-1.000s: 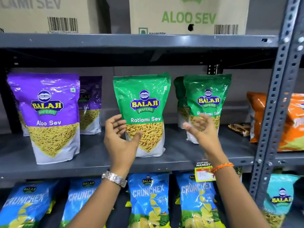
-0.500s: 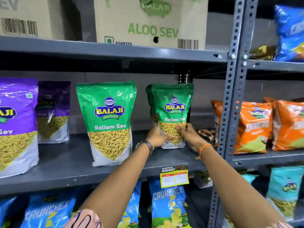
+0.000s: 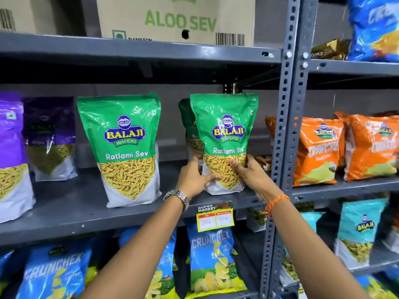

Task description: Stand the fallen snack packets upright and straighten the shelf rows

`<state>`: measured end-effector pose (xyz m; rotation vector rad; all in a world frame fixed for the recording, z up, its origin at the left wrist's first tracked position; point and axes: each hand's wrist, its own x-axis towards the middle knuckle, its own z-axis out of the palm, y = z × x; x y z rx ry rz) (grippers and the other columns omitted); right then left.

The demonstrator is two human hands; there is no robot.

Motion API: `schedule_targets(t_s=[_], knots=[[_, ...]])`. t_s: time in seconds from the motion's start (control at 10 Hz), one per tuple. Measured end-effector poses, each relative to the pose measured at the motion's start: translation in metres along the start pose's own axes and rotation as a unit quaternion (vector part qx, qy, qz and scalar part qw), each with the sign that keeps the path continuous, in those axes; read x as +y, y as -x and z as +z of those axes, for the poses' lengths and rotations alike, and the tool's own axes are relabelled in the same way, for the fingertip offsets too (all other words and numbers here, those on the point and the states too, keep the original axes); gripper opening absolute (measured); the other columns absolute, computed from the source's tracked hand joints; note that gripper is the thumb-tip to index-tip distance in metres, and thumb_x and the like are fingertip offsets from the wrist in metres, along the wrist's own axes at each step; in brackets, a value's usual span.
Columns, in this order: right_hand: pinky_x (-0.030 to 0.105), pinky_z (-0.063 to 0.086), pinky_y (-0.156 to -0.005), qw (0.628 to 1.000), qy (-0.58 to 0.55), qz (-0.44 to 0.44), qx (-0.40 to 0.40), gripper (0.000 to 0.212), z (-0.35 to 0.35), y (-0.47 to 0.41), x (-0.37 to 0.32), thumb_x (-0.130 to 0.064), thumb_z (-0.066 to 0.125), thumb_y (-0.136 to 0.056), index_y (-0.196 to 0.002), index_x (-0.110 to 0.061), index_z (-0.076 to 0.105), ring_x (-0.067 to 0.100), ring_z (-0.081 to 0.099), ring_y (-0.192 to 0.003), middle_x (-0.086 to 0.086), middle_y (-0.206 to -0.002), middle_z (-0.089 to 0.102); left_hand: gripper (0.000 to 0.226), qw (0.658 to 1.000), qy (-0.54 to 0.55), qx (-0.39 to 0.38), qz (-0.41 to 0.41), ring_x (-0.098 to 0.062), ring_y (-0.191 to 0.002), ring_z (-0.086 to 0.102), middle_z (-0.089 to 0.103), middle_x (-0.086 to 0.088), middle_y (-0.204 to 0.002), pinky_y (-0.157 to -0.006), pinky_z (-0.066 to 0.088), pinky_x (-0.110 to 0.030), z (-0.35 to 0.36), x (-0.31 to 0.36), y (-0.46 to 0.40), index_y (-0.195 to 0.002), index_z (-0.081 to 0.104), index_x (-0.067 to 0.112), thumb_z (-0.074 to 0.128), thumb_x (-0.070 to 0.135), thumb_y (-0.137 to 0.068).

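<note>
Middle shelf [image 3: 71, 210] of a grey metal rack, read left to right. At the far left stands a purple packet [image 3: 10, 156], with a second, darker purple packet [image 3: 50, 137] set further back. Next, a green Ratlami Sev packet [image 3: 125, 147] stands upright and free of both hands. To its right the left hand [image 3: 194, 178], wearing a metal watch [image 3: 177, 197], presses its thumb and fingers against the lower left edge of the held Ratlami Sev packet [image 3: 224, 134]. This packet is upright near the shelf's front edge, its base at or just above the shelf surface; contact there cannot be told. The right hand [image 3: 250, 175], with an orange thread band [image 3: 277, 201] at the wrist, wraps the packet's lower right corner, thumb on the front face. The packet thus sits between the two hands, clasped at its lower part. Another green packet [image 3: 185, 126] stands just behind it. Below the shelf edge hangs a yellow price tag [image 3: 214, 216]. Right of the perforated upright [image 3: 291, 108], orange packets [image 3: 319, 149] stand in a row.
</note>
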<state>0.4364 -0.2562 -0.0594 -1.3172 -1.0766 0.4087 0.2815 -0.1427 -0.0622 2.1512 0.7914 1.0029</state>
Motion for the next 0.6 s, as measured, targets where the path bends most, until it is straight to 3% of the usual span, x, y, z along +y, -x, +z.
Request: schedule_targets(t_s=[0.3, 0.4, 0.5, 0.6], knots=[[0.012, 0.056, -0.072, 1.000, -0.010, -0.012, 0.011, 0.064, 0.003, 0.008, 0.005, -0.041, 0.066, -0.082, -0.135, -0.010, 0.046, -0.004, 0.065, -0.097, 0.000, -0.121, 0.067, 0.084, 1.000, -0.005, 0.000, 0.012, -0.028, -0.123, 0.062, 0.066, -0.006, -0.135, -0.101, 0.052, -0.038, 0.000, 0.005, 0.013, -0.138, 0.047, 0.017, 0.085, 0.046, -0.068], [0.013, 0.056, -0.074, 1.000, -0.004, 0.000, 0.009, 0.063, 0.004, 0.011, -0.004, -0.034, 0.065, -0.089, -0.140, -0.007, 0.040, 0.006, 0.065, -0.105, 0.005, -0.129, 0.064, 0.084, 1.000, -0.013, -0.012, 0.002, -0.028, -0.124, 0.062, 0.065, -0.008, -0.135, -0.098, 0.052, -0.035, -0.003, 0.007, 0.015, -0.141, 0.044, 0.016, 0.083, 0.044, -0.072], [0.033, 0.045, -0.107, 1.000, -0.025, 0.011, 0.013, 0.096, 0.004, 0.012, -0.018, -0.042, 0.064, -0.087, -0.157, -0.014, 0.004, 0.012, 0.048, -0.127, -0.004, -0.143, 0.044, 0.086, 0.999, -0.021, 0.010, 0.041, -0.026, -0.133, 0.056, 0.059, -0.009, -0.143, -0.105, 0.047, -0.033, -0.013, 0.014, 0.025, -0.147, 0.039, 0.016, 0.080, 0.043, -0.076], [0.036, 0.028, -0.115, 0.994, -0.019, -0.039, 0.104, 0.099, 0.006, 0.023, -0.032, -0.062, 0.053, -0.086, -0.158, -0.024, -0.003, 0.014, 0.034, -0.140, 0.007, -0.162, 0.027, 0.081, 0.971, -0.064, 0.185, 0.137, -0.019, -0.143, 0.043, 0.047, -0.003, -0.155, -0.118, 0.035, -0.033, -0.035, 0.020, 0.047, -0.152, 0.035, 0.017, 0.071, 0.044, -0.084]])
